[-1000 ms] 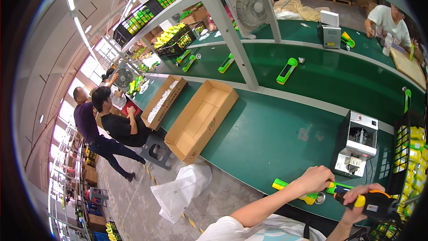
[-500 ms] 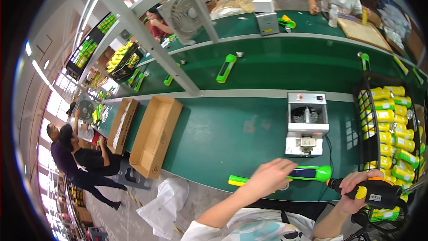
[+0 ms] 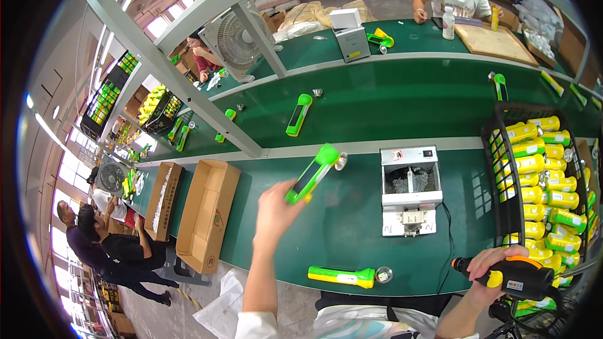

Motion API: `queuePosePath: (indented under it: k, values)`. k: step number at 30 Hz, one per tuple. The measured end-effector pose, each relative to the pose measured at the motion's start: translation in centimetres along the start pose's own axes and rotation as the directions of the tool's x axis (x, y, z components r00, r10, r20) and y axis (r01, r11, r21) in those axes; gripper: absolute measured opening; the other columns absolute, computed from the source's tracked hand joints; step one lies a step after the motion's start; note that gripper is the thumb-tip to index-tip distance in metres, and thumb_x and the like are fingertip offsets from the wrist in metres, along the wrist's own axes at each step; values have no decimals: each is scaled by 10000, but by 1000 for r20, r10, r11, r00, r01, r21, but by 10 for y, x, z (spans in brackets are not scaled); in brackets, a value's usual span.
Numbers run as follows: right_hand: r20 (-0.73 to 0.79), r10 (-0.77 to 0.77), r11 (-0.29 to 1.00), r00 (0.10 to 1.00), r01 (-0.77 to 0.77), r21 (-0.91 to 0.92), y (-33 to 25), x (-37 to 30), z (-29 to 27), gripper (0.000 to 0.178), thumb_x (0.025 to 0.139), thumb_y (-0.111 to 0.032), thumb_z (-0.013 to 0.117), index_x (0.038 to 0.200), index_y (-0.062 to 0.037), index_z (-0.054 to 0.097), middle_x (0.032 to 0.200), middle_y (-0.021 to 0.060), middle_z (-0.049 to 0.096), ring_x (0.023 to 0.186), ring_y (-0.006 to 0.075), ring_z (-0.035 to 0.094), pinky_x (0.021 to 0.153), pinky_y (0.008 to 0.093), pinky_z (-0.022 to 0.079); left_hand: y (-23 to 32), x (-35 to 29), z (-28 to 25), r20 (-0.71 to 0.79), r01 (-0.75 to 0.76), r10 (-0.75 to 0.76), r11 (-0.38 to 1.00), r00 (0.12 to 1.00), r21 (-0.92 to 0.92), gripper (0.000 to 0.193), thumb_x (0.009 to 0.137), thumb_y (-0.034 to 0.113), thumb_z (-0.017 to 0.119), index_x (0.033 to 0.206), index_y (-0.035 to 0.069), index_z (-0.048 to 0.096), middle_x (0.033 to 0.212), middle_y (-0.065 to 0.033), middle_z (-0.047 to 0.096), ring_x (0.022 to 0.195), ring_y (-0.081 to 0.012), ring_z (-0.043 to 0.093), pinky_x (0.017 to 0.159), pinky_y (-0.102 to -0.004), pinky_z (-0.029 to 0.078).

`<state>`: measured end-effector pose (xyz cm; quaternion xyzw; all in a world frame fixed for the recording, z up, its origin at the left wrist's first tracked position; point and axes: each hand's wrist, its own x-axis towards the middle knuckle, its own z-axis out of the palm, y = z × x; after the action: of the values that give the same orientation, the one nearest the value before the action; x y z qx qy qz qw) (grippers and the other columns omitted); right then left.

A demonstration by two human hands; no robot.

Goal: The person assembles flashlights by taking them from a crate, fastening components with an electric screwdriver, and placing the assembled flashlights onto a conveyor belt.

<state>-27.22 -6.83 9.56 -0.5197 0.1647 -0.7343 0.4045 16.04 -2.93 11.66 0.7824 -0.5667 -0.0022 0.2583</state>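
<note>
A green flashlight body (image 3: pixel 316 171) with a dark panel is gripped at its lower end by my left hand (image 3: pixel 276 210), raised over the middle of the bench. Its silver reflector (image 3: pixel 341 161) hangs beside the head. At the lower right, my right hand (image 3: pixel 487 268) is wrapped round a black and orange electric screwdriver (image 3: pixel 526 276), whose tip points left. Between my arms a second green and yellow flashlight (image 3: pixel 342 276) lies near the bench's front edge, its round reflector (image 3: pixel 384 274) next to its right end.
A silver screw feeder (image 3: pixel 411 198) with a cable stands right of centre. Beyond it, a black crate (image 3: pixel 500 194) is packed with yellow and green flashlights. An open cardboard box (image 3: pixel 202 220) sits at the left. Several flashlights lie on the raised green belt (image 3: pixel 389 97); other people work around.
My left hand has lifted the flashlight from beside the screwdriver and carried it left and away from me. The right hand still holds the screwdriver. The whole view has shifted slightly.
</note>
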Motion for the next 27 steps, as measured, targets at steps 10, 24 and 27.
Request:
queuePosePath:
  k: [10,24,27]
  values:
    - [-2,54,995,999,-54,-89,7,1,0,517,975,-345,729,1210,-14,408,639,71,525,457,150,480,438,279,462,38,204,170,-235,-102,113,993,965,59,373,829,286,827,1088,33,738,992,-156,733,879,-401,733,773,-508,596]
    - [-39,25,998,999,-28,-57,24,16,18,720,958,-460,777,1369,23,436,641,92,585,460,189,545,455,317,491,3,197,126,-162,-363,396,910,904,203,477,951,347,747,1255,-18,703,1237,-212,740,1155,-358,712,942,-473,587]
    - [-52,36,993,998,-41,-113,22,18,7,702,964,-473,760,1353,17,441,665,82,584,498,184,562,484,315,498,30,97,39,49,-382,393,912,918,-152,251,923,130,739,1155,34,752,1211,-162,748,1130,-359,708,944,-447,578]
